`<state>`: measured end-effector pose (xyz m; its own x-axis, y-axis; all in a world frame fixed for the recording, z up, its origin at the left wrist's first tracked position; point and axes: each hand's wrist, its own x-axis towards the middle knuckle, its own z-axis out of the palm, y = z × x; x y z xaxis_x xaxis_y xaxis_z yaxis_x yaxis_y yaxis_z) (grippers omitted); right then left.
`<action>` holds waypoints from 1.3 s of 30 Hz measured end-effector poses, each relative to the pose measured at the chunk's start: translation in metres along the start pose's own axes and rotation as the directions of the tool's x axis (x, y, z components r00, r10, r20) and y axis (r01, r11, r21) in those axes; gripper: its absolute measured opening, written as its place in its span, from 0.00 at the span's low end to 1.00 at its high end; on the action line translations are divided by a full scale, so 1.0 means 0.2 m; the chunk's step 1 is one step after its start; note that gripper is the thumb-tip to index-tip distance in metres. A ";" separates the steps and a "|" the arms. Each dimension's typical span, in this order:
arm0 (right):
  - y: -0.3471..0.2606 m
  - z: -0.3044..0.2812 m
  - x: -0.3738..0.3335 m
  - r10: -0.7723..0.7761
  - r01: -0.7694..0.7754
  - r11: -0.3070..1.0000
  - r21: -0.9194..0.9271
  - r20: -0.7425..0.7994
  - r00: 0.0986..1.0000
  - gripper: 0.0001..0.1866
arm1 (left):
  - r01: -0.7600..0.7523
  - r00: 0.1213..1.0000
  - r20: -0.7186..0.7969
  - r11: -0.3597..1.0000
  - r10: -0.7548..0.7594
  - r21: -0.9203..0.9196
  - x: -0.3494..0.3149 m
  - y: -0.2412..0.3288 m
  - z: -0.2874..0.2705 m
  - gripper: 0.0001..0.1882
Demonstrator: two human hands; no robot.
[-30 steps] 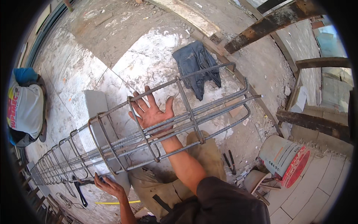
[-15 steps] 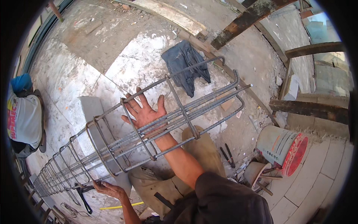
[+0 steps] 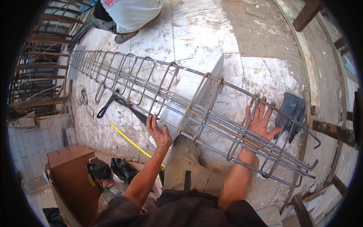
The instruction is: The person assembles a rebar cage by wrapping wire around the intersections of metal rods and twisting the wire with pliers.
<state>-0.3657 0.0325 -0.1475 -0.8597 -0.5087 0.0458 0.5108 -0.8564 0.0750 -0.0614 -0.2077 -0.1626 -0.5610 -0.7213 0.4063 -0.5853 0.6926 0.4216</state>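
Observation:
A long steel rebar cage [image 3: 166, 90], straight ribbed bars tied with rectangular stirrups, runs from far left to near right across a white block [image 3: 206, 66]. My left hand [image 3: 159, 134] has its fingers and thumb closed around the near lower bar, beside a stirrup. Spread wide, the fingers of my right hand [image 3: 261, 123] reach under the inner bars toward the upper bar, near the hooked end. Those bars cross in front of my right wrist and partly hide it. Below the cage lies a black long-handled tool [image 3: 107, 106].
A yellow strip [image 3: 132, 142] lies left of my knees. Nearer stands a brown open box [image 3: 72, 157] with black bags beside it. A dark plastic bag [image 3: 293, 113] rests by the hooked ends. Another person [image 3: 130, 15] crouches beyond the cage. Timbers [image 3: 332, 132] stand at the right.
The view has swung left, so the cage now slants down to the right. My left hand has come up onto the lower bar; my right hand stays spread under the bars.

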 end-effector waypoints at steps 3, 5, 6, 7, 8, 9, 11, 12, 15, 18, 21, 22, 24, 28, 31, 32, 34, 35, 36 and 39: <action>0.06 0.06 0.01 0.070 -0.065 0.997 -0.043 0.107 0.992 0.52 | 0.041 0.997 -0.061 0.999 -0.040 0.022 -0.09 -0.03 -0.10 0.36; 0.07 0.13 0.01 0.103 -0.094 0.993 -0.071 0.123 0.987 0.52 | 0.154 0.979 -0.130 0.988 -0.154 -0.014 -0.16 0.01 -0.12 0.38; 0.08 0.16 0.01 0.069 -0.063 0.995 -0.079 0.075 0.995 0.52 | 0.238 0.953 -0.182 0.970 -0.244 -0.053 -0.17 0.01 -0.13 0.40; 0.07 0.19 0.01 0.032 -0.030 0.995 -0.097 0.023 0.999 0.53 | 0.253 0.948 -0.181 0.965 -0.261 -0.064 -0.17 0.06 -0.14 0.40; 0.05 0.21 0.02 0.056 -0.041 0.991 -0.130 0.112 0.992 0.51 | 0.282 0.958 -0.060 0.959 -0.279 0.039 -0.13 0.12 -0.18 0.44; 0.04 0.23 0.03 0.064 -0.047 0.989 -0.143 0.111 0.992 0.51 | 0.292 0.951 0.062 0.946 -0.302 0.142 -0.11 0.15 -0.20 0.49; 0.04 0.28 0.03 0.053 -0.034 0.989 -0.146 0.126 0.991 0.51 | 0.240 0.949 0.150 0.943 -0.278 0.231 -0.07 0.17 -0.22 0.57; 0.05 0.30 0.03 0.056 -0.035 0.987 -0.155 0.132 0.990 0.51 | 0.257 0.903 0.277 0.930 -0.328 0.263 -0.03 0.17 -0.21 0.59; 0.07 0.34 0.02 0.050 -0.029 0.988 -0.153 0.137 0.989 0.51 | 0.151 0.896 0.353 0.931 -0.271 0.332 0.00 0.16 -0.15 0.65; 0.09 0.37 -0.01 0.053 -0.034 0.984 -0.177 0.106 0.993 0.51 | 0.154 0.918 0.301 0.933 -0.257 0.325 -0.03 0.12 -0.10 0.59; 0.08 0.37 -0.02 0.076 -0.052 0.987 -0.155 0.149 0.986 0.51 | 0.189 0.905 0.315 0.934 -0.285 0.302 -0.03 0.12 -0.08 0.58; 0.08 0.37 -0.03 0.077 -0.053 0.987 -0.153 0.155 0.985 0.51 | 0.189 0.908 0.309 0.934 -0.283 0.302 -0.03 0.12 -0.08 0.58; 0.07 0.36 -0.05 0.081 -0.057 0.986 -0.157 0.147 0.986 0.51 | 0.254 0.886 0.310 0.920 -0.346 0.300 -0.03 0.14 -0.07 0.64; 0.07 0.36 -0.08 0.082 -0.058 0.985 -0.162 0.146 0.986 0.51 | 0.235 0.907 0.278 0.927 -0.317 0.292 -0.05 0.14 -0.06 0.63; 0.09 0.36 -0.10 0.109 -0.081 0.985 -0.152 0.189 0.976 0.51 | 0.226 0.912 0.270 0.929 -0.308 0.293 -0.07 0.13 -0.07 0.62; 0.10 0.36 -0.11 0.101 -0.075 0.987 -0.142 0.184 0.978 0.50 | 0.204 0.920 0.264 0.930 -0.289 0.306 -0.07 0.10 -0.07 0.62; 0.10 0.36 -0.12 0.086 -0.066 0.991 -0.117 0.170 0.982 0.50 | 0.168 0.924 0.276 0.931 -0.264 0.324 -0.08 0.08 -0.07 0.62; 0.10 0.36 -0.11 0.086 -0.067 0.992 -0.111 0.179 0.980 0.50 | 0.167 0.928 0.267 0.931 -0.260 0.326 -0.07 0.09 -0.06 0.62; 0.11 0.36 -0.10 0.081 -0.064 0.994 -0.093 0.187 0.979 0.51 | 0.174 0.927 0.267 0.934 -0.262 0.313 -0.06 0.10 -0.06 0.63; 0.09 0.35 -0.11 0.066 -0.050 0.995 -0.085 0.201 0.977 0.51 | 0.171 0.924 0.281 0.938 -0.259 0.302 -0.04 0.13 -0.06 0.64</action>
<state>-0.3384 0.0341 -0.0773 -0.8065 -0.5359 0.2496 0.5508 -0.8345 -0.0119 -0.0648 -0.1838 -0.1450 -0.5317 -0.8461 0.0384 -0.8214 0.5262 0.2199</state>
